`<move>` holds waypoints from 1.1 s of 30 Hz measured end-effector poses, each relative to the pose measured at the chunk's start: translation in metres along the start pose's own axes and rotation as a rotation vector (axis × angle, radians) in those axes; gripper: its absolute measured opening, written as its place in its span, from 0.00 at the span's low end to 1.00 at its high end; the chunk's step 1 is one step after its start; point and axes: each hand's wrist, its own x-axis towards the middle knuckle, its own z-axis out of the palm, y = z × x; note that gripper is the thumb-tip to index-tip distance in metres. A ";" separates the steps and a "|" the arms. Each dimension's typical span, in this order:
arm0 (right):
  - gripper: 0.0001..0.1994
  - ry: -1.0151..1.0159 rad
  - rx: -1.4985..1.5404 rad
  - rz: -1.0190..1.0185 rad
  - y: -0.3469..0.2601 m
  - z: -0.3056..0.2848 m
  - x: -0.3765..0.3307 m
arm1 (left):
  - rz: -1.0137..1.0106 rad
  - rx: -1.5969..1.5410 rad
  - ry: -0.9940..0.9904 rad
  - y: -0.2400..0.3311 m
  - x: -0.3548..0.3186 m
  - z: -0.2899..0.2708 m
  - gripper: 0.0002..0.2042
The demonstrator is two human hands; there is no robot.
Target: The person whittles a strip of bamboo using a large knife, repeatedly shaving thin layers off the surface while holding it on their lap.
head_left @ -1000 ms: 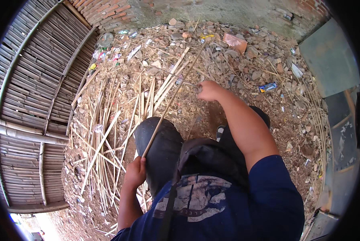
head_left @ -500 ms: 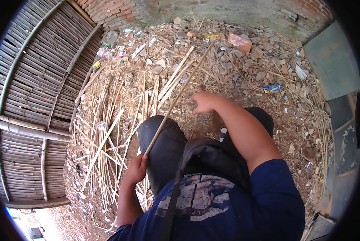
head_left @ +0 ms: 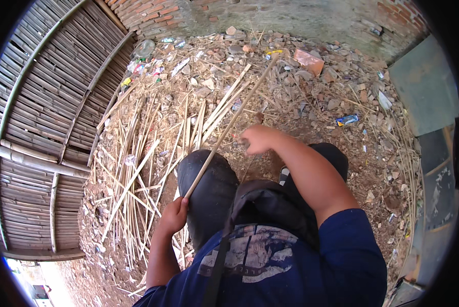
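Bending over wide, stony brown ground [head_left: 377, 179], beside a big wall of grey-brown bamboo slats [head_left: 40, 120], the person looks busy with one long stick. The step in hand seems to be holding this long, thin, tan wooden stick [head_left: 233, 123] firm while the other hand works next to it. I think the next move calls for a tight left grip, so the stick does not roll, and for slow care where the right hand comes near it.

The stick slants from the left hand [head_left: 173, 215] across the knee in dark trousers [head_left: 214, 185] and points up and right, toward the far wall. I cannot tell if it touches the knee. It looks dull, nearly straight and slim all along, a bit darker than the pale, flat wooden strips [head_left: 131, 189] lying crisscross in a loose heap on the left.

The left hand has its fingers curled snugly around the near end, with the thumb on top. The right hand [head_left: 260, 139] is to the right of the stick, apart from it, over the ground between the knees and the stones. Its fingers look bent, but they are blurry, so I cannot tell if they grip anything.
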 end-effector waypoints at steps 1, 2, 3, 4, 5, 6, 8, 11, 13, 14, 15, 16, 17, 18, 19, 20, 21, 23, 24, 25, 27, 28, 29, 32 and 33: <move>0.24 0.028 0.056 0.024 0.020 0.008 0.007 | -0.015 -0.019 0.007 -0.002 -0.001 0.002 0.22; 0.28 0.125 0.093 0.085 0.033 0.012 0.012 | -0.027 -0.039 0.020 -0.005 -0.002 0.004 0.22; 0.28 0.129 0.138 0.161 0.043 0.006 0.012 | -0.034 -0.061 0.037 -0.005 -0.001 0.004 0.22; 0.28 0.133 0.184 0.237 0.052 0.000 0.012 | -0.030 -0.043 0.034 -0.003 -0.001 0.001 0.22; 0.28 0.132 0.230 0.315 0.056 -0.005 0.011 | -0.023 -0.002 0.039 0.001 -0.001 -0.001 0.22; 0.28 0.145 0.200 0.310 0.058 -0.007 0.010 | -0.016 0.038 0.044 0.006 -0.001 -0.003 0.21; 0.27 0.171 0.144 0.303 0.057 -0.010 0.006 | -0.004 0.117 0.070 0.010 -0.002 -0.004 0.21; 0.26 0.228 0.135 0.255 0.045 -0.015 0.003 | -0.013 0.185 0.108 0.011 -0.005 -0.003 0.20; 0.25 0.224 0.183 0.254 0.045 -0.018 0.000 | -0.050 0.169 0.095 0.010 -0.007 -0.006 0.19; 0.25 0.223 0.207 0.251 0.043 -0.021 -0.001 | -0.078 0.161 0.087 0.010 -0.010 -0.008 0.20; 0.26 0.188 0.227 0.261 0.041 -0.025 -0.003 | -0.107 0.152 0.079 0.008 -0.014 -0.010 0.20; 0.26 0.151 0.247 0.272 0.039 -0.029 -0.005 | -0.136 0.142 0.069 0.006 -0.017 -0.011 0.21; 0.26 0.123 0.273 0.279 0.038 -0.032 -0.009 | -0.181 0.194 0.062 0.009 -0.025 -0.014 0.23; 0.24 0.169 0.271 0.253 0.040 -0.031 -0.010 | -0.226 0.246 0.054 0.010 -0.033 -0.018 0.24; 0.23 0.215 0.269 0.228 0.041 -0.029 -0.012 | -0.270 0.297 0.045 0.009 -0.041 -0.020 0.26; 0.21 0.251 0.261 0.198 0.038 -0.026 -0.009 | -0.299 0.326 0.042 -0.003 -0.052 -0.020 0.28; 0.22 0.234 0.232 0.189 0.039 -0.025 -0.007 | -0.314 0.322 0.044 -0.014 -0.058 -0.019 0.28; 0.24 0.201 0.176 0.169 0.035 -0.028 -0.007 | -0.346 0.316 0.048 -0.029 -0.070 -0.017 0.28; 0.23 0.170 0.178 0.167 0.032 -0.030 -0.010 | -0.381 0.302 0.065 -0.031 -0.075 -0.017 0.26; 0.23 0.140 0.180 0.163 0.029 -0.033 -0.015 | -0.369 0.306 0.055 -0.031 -0.078 -0.017 0.25; 0.21 0.108 0.180 0.145 0.023 -0.036 -0.018 | -0.337 0.308 0.042 -0.028 -0.082 -0.017 0.25; 0.21 0.101 0.182 0.131 0.022 -0.034 -0.019 | -0.271 0.294 0.081 -0.033 -0.084 -0.012 0.24; 0.21 0.097 0.181 0.115 0.021 -0.034 -0.019 | -0.235 0.281 0.112 -0.039 -0.085 -0.008 0.23; 0.21 0.135 0.103 0.036 0.017 -0.032 -0.018 | -0.089 0.263 0.199 -0.059 -0.080 0.004 0.20; 0.21 0.150 0.086 0.040 0.016 -0.032 -0.019 | -0.082 0.276 0.219 -0.060 -0.079 0.004 0.20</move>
